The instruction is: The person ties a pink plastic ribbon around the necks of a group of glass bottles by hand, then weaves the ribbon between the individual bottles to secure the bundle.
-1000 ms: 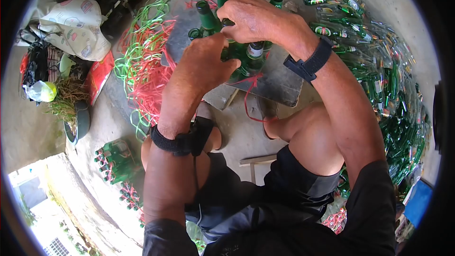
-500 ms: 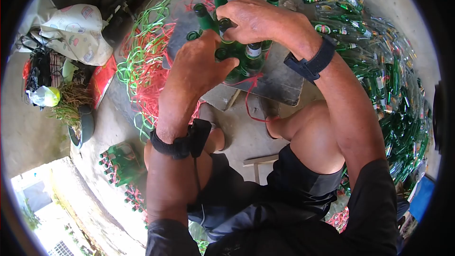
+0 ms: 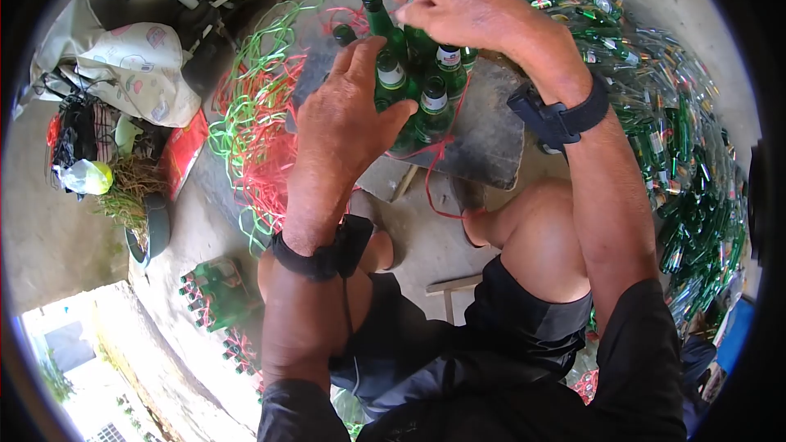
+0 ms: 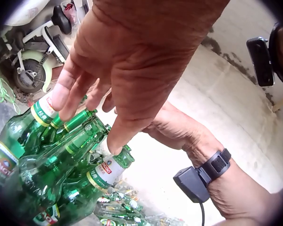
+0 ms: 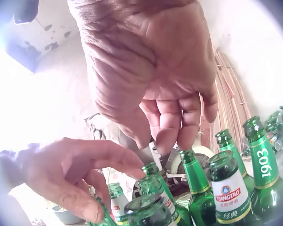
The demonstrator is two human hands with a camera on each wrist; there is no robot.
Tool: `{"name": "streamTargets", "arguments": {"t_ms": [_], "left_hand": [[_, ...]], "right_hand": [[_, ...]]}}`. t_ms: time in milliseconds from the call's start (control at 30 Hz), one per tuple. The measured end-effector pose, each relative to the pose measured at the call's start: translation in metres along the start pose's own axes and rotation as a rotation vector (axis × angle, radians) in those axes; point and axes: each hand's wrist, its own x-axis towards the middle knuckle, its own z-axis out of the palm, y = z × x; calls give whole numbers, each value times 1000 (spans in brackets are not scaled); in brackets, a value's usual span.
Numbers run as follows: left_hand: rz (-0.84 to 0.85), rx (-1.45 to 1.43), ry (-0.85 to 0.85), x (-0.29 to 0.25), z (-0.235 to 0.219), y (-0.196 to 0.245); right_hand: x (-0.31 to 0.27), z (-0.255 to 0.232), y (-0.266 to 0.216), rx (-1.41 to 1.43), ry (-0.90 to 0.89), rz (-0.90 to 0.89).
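Observation:
A cluster of green glass beer bottles (image 3: 434,106) stands upright on a dark board (image 3: 495,135), with a red plastic strap (image 3: 438,147) looped round it and knotted on the near side. My left hand (image 3: 340,119) is at the cluster's left, thumb apart from the straightened fingers, which overlap the bottle necks in the left wrist view. Above the far bottles, my right hand (image 3: 483,8) hangs with loosely bent fingers and nothing in them. The right wrist view shows its fingertips just over the open mouths, near a bottle with a white label (image 5: 228,193).
Red and green straps (image 3: 258,131) lie heaped left of the board. A large pile of green bottles (image 3: 679,147) lines the right wall. Another bottle bundle (image 3: 217,290) stands on the floor at lower left. A potted plant (image 3: 147,221) and bags are farther left.
My right hand has lifted off the bottle necks and moved up and to the far side. The left hand's fingers have straightened, and more of the bottles now show between the hands.

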Motion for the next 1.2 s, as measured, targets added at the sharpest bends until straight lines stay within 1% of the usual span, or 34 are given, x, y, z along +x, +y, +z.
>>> {"name": "streamTargets", "arguments": {"t_ms": [33,67,100,133,200,233,267,333,367,400,433,467,533,600,667,700,767,800,867,967,1000,1067,1100,1167,1200], "left_hand": [[41,28,12,0,1,0],[43,31,15,1,2,1],[16,6,-15,2,3,2],[-10,-19,-46,3,4,3],[-2,-30,-45,5,8,0],[1,-44,-45,6,10,-1],[6,-54,-50,5,11,-2],[101,-11,28,5,15,-3],[125,-19,29,6,15,-5],[82,-62,-6,6,15,-5],[82,-64,-16,6,15,-6],[83,-63,-19,7,16,-7],[87,-67,-26,7,17,-9],[88,-62,-36,6,16,-7],[62,-41,-44,5,14,-4],[81,-41,-41,5,15,-6],[61,-48,-62,6,12,-2],[40,-49,-81,6,10,0],[41,-61,-72,6,12,0],[43,-66,-51,5,13,2],[49,-58,-42,5,13,2],[44,-47,-47,6,13,3],[43,-39,-49,7,13,3],[28,-47,-56,6,12,4],[10,-61,-60,7,12,4]], "right_hand": [[-2,-9,-1,37,49,11],[-4,-16,0,74,98,21],[-6,-17,4,65,179,-18],[-7,-21,9,64,182,-18],[-11,-32,20,257,193,50],[-13,-36,30,166,260,18],[-19,-43,38,183,280,17],[-31,-62,35,152,247,272],[-39,-63,47,138,242,298],[-45,-63,70,80,263,258],[-54,-61,92,25,279,215],[-68,-58,111,11,271,230],[-99,-49,153,-100,198,214],[-139,-35,201,-143,171,340],[-184,-15,247,-241,107,511],[-202,-6,252,-241,104,518],[-238,11,250,-290,48,834],[-252,22,257,-288,47,839],[-274,47,270,-375,-34,878],[-290,70,280,-314,-7,905],[-292,77,282,-310,-9,906],[-295,88,287,-240,54,833],[-295,91,287,-235,54,831],[-293,99,284,-288,20,946],[-292,102,283,-281,27,934]]}}
